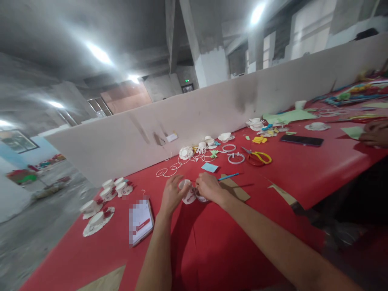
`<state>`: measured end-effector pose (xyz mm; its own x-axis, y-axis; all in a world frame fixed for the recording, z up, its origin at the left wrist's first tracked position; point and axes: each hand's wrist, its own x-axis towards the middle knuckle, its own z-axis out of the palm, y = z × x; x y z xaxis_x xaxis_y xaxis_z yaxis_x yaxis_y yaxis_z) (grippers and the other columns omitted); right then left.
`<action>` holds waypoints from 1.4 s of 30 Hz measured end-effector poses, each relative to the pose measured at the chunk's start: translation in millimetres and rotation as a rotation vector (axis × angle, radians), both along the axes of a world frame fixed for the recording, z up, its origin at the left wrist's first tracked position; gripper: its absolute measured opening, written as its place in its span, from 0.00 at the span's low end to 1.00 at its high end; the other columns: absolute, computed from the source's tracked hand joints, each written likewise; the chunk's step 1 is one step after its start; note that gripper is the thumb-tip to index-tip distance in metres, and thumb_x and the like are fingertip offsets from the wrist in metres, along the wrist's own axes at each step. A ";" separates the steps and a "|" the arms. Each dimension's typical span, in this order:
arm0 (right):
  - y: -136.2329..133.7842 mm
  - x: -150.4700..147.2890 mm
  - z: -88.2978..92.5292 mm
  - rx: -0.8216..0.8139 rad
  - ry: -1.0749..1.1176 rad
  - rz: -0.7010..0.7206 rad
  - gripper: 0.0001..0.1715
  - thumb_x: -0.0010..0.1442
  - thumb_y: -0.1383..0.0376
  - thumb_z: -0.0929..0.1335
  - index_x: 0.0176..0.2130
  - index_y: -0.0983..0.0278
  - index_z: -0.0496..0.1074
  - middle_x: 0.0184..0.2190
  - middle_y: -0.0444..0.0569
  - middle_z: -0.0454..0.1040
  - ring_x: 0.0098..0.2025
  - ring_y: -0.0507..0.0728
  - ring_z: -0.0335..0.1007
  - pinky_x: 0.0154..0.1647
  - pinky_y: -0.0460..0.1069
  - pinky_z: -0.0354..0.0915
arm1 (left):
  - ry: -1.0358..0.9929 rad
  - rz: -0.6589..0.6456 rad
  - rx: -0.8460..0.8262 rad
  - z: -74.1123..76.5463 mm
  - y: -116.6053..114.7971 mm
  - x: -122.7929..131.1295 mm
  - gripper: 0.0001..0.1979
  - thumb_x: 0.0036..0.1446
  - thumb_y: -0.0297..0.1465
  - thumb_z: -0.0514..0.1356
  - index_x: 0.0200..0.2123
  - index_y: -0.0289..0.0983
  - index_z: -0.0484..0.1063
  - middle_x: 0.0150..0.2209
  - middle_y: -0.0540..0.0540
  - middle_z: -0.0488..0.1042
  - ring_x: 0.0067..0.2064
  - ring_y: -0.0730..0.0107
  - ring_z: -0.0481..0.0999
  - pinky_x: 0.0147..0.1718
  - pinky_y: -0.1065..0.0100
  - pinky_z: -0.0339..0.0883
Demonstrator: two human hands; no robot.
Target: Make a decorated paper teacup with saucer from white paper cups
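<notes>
A white paper cup (pixel 189 195) with reddish markings stands on the red-covered table in front of me. My left hand (pixel 173 192) holds it from the left, fingers curled over its rim. Close by on the right, my right hand (pixel 208 186) has its fingers closed at the cup's side. A small round whitish piece (pixel 201 197) shows under these fingers, too hidden to name. Behind my right hand lie a blue pen (pixel 229 176) and a light blue paper piece (pixel 209 167). A brown cardboard piece (pixel 239 192) lies right of my wrist.
Several decorated paper cups (pixel 108 193) stand at the left edge, near a phone (pixel 142 222). Yellow-handled scissors (pixel 261 158), white cord (pixel 176 166) and a dark phone (pixel 302 140) lie further back. A pale partition (pixel 194 117) bounds the table. Another person's hand (pixel 376 133) is at far right.
</notes>
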<state>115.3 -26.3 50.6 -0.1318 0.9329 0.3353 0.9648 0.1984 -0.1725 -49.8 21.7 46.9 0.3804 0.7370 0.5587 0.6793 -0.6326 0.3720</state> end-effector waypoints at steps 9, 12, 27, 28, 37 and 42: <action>0.1 -0.9 0.6 0.000 -0.005 -0.004 0.14 0.57 0.65 0.62 0.36 0.66 0.76 0.36 0.54 0.74 0.41 0.58 0.69 0.35 0.47 0.63 | 0.123 0.075 -0.032 -0.1 0.3 1.3 0.21 0.51 0.46 0.57 0.40 0.38 0.74 0.39 0.43 0.75 0.41 0.62 0.72 0.41 0.64 0.64; 0.8 -0.9 0.5 -0.002 -0.006 -0.004 0.14 0.58 0.66 0.62 0.36 0.66 0.76 0.36 0.54 0.74 0.41 0.58 0.69 0.35 0.48 0.63 | 0.102 0.062 -0.057 -0.7 1.2 0.4 0.21 0.50 0.46 0.57 0.41 0.38 0.74 0.39 0.43 0.75 0.41 0.63 0.73 0.41 0.65 0.64; 1.3 0.6 2.2 -0.027 -0.015 0.006 0.14 0.57 0.64 0.63 0.36 0.66 0.76 0.36 0.55 0.74 0.42 0.58 0.69 0.35 0.47 0.62 | -0.005 -0.092 -0.264 3.6 0.3 -12.2 0.23 0.49 0.46 0.59 0.44 0.39 0.74 0.44 0.46 0.75 0.44 0.62 0.73 0.44 0.64 0.66; 1.2 0.7 2.3 -0.028 -0.015 0.005 0.14 0.57 0.63 0.63 0.36 0.66 0.76 0.36 0.55 0.74 0.41 0.58 0.69 0.35 0.47 0.62 | -0.014 -0.102 -0.279 3.7 0.5 -13.0 0.23 0.49 0.46 0.59 0.45 0.39 0.74 0.45 0.45 0.75 0.44 0.61 0.73 0.45 0.63 0.66; -2.1 -0.5 5.5 -0.045 -0.013 -0.010 0.14 0.58 0.62 0.63 0.37 0.66 0.76 0.38 0.55 0.74 0.43 0.58 0.69 0.36 0.47 0.63 | -0.011 -0.159 -0.261 7.2 -5.8 -9.2 0.24 0.51 0.43 0.59 0.50 0.39 0.70 0.54 0.43 0.69 0.54 0.58 0.68 0.51 0.59 0.62; 0.4 -0.3 1.3 -0.007 0.005 -0.005 0.13 0.57 0.64 0.63 0.36 0.66 0.76 0.36 0.54 0.74 0.42 0.58 0.69 0.36 0.47 0.63 | 0.009 0.022 -0.065 4.0 -4.5 -4.0 0.25 0.50 0.47 0.58 0.47 0.37 0.71 0.50 0.39 0.70 0.50 0.56 0.70 0.48 0.59 0.64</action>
<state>115.1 -26.0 52.0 -0.1260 0.9358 0.3292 0.9649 0.1927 -0.1784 -53.8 17.2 50.8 0.3683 0.7798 0.5063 0.6965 -0.5921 0.4052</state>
